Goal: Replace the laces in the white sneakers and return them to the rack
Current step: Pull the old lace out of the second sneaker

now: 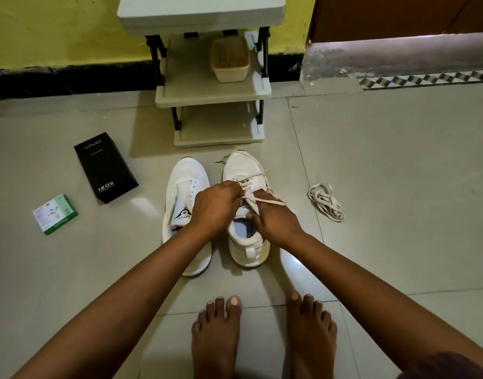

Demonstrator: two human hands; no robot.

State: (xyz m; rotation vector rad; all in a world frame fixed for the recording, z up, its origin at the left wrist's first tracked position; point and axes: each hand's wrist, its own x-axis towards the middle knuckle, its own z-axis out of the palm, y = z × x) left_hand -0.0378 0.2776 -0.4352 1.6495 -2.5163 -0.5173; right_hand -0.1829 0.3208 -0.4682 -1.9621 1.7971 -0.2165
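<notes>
The right sneaker (245, 212) is standing on the floor (398, 187) just in front of the rack (213, 97), toe pointing away from the person toward the rack and heel toward the bare feet (262, 332), so its long axis is running straight out from the body. A lace (252, 177) is crossing its eyelets over the forefoot, with one free end (273, 201) trailing off to the right across the right hand (275, 222). Both hands are working at the tongue: the left hand (215, 206) is curling its fingers and seems to be pinching the lace near the upper eyelets, reaching across from the other shoe's side, while the right hand is resting on the collar, its fingers tucking under the lace; whether they are truly gripping it cannot be told. The lacing looks to be partway done, with the rows nearest the ankle likely waiting, so the lace probably needs pulling back toward the body along the shoe's axis. The left sneaker (187, 212) is sitting just beside, parallel, showing no lace. A loose lace (326, 201) is lying coiled on the floor to the right, nearer the right hand. Farther left are lying a black box (105, 168) and a green box (56, 214). A basket (230, 60) is sitting on the rack's middle shelf.
</notes>
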